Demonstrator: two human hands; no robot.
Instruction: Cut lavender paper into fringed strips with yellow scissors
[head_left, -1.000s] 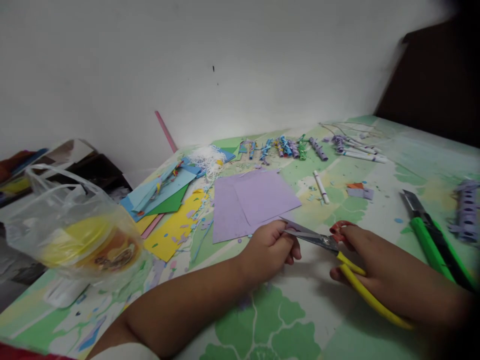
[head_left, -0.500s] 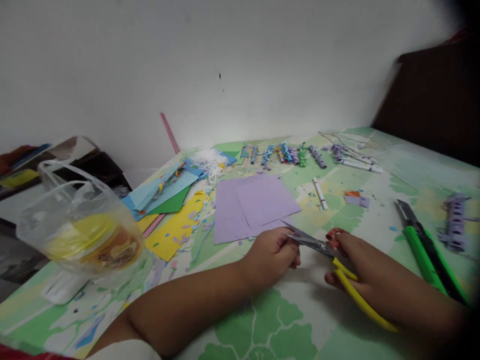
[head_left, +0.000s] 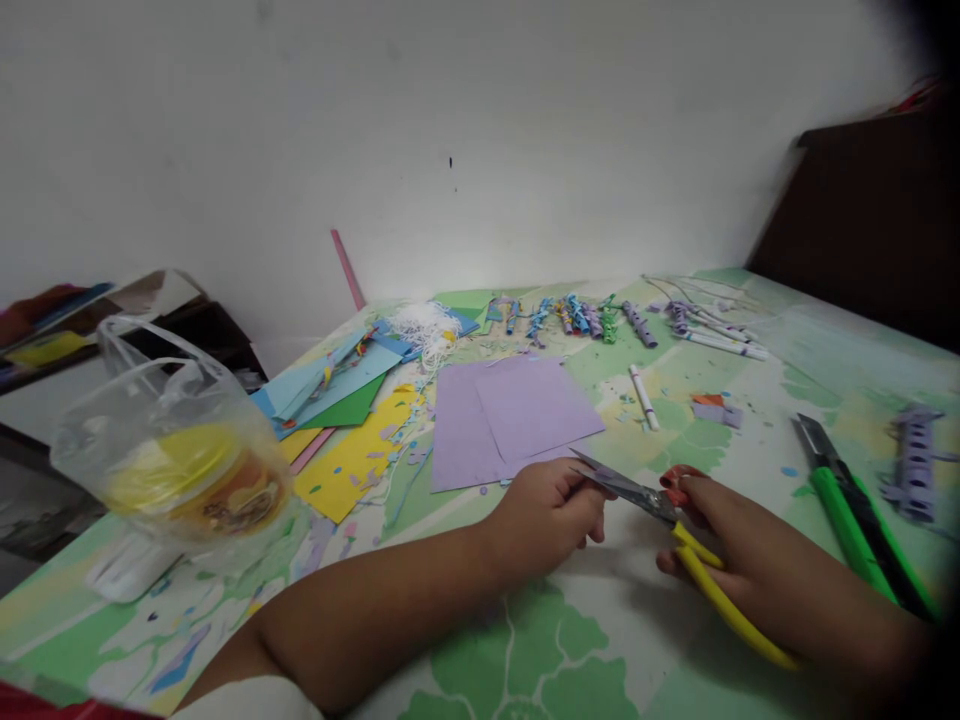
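Yellow-handled scissors (head_left: pixel 637 496) are gripped in my right hand (head_left: pixel 724 525), their blades pointing left and a little apart. A small red-orange piece (head_left: pixel 677 480) shows at that hand's fingertips, beside the scissors' pivot. My left hand (head_left: pixel 551 515) is closed, fingers curled together at the blade tips; what it pinches, if anything, is too small to make out. Just beyond it lie two overlapping purple paper sheets (head_left: pixel 525 410). A white marker (head_left: pixel 643 398) rests past the blades.
Left stands a plastic bag with a yellow-lidded tub (head_left: pixel 225 490), beside coloured papers (head_left: pixel 349 380) and white string (head_left: pixel 424 330). Rolled paper pieces (head_left: pixel 577 315) line the back. At right lie a green cutter (head_left: pixel 851 510), a purple roll (head_left: pixel 916 465) and markers (head_left: pixel 724 345).
The view has shifted slightly, so the whole scene sits a little further right and lower. Both hands and the scissors keep nearly the same pose.
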